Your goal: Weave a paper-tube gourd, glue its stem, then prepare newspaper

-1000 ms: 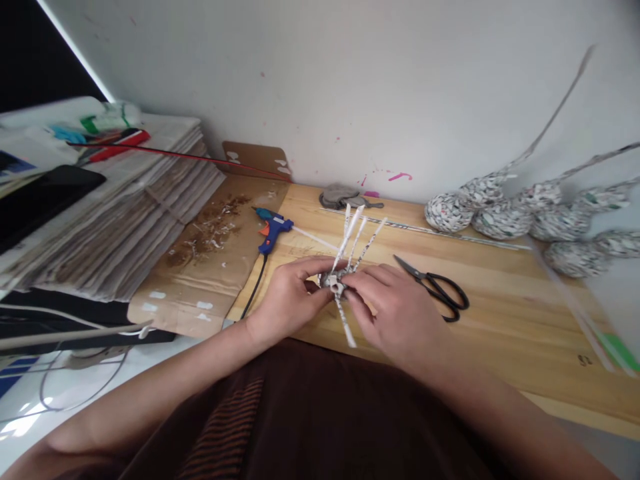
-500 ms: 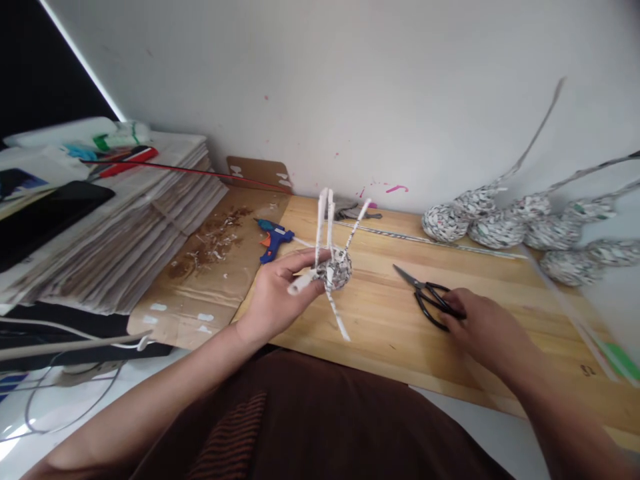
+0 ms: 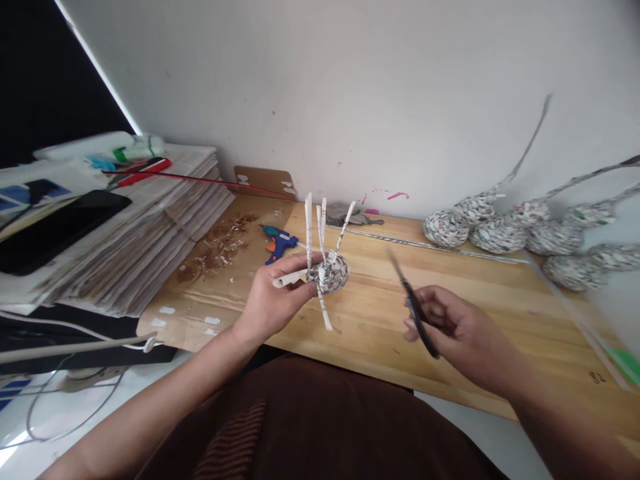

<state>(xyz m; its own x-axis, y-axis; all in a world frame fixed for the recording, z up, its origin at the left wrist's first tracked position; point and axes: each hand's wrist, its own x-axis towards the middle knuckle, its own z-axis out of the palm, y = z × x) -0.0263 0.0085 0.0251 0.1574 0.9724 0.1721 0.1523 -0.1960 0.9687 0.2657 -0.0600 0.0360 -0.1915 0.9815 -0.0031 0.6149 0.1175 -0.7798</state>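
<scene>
A small round piece woven from printed paper strips point(image 3: 336, 273) is in my left hand point(image 3: 270, 297), gripped between thumb and fingers. Several rolled paper ends stick up from it, one points down, and one lies across my hand. My right hand point(image 3: 450, 327) holds black-handled scissors point(image 3: 419, 323) above the wooden tabletop, their blades pointing up and to the left. The scissors are seen nearly edge-on, and the blades are blurred. A gap separates the scissors from the woven piece.
A blue glue gun point(image 3: 281, 245) lies on cardboard point(image 3: 200, 293) beside a tall paper stack point(image 3: 175, 227) with a phone point(image 3: 65, 230) on top. Woven paper gourd shapes point(image 3: 497, 233) stand at the back right. A grey cloth point(image 3: 345, 214) and long paper sticks point(image 3: 415, 243) lie by the wall.
My right hand has lifted the scissors off the tabletop and turned them edge-on, moving slightly left. My left hand still holds the woven piece, now slightly tilted. The camera view has shifted a little.
</scene>
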